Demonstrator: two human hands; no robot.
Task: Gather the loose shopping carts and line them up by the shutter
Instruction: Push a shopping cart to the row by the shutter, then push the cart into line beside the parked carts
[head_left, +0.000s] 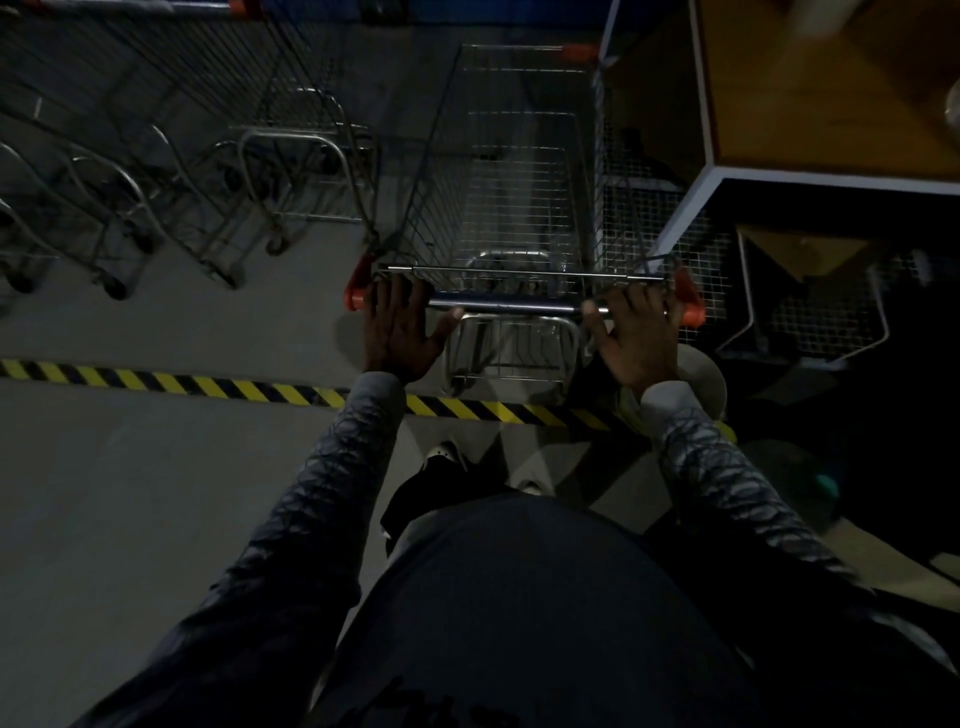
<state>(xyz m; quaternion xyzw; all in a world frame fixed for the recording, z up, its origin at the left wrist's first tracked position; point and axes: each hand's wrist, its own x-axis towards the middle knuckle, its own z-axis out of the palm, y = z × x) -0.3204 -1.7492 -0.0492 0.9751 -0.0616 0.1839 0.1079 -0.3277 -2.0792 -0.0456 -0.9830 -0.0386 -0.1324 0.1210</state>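
Two hands (402, 327) on empty cart (514, 171)

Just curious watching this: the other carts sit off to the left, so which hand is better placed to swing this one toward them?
Probably the right hand: it grips the handle bar at the end farthest from the parked carts, so pushing there should turn the cart leftward. The left hand can act as pivot.
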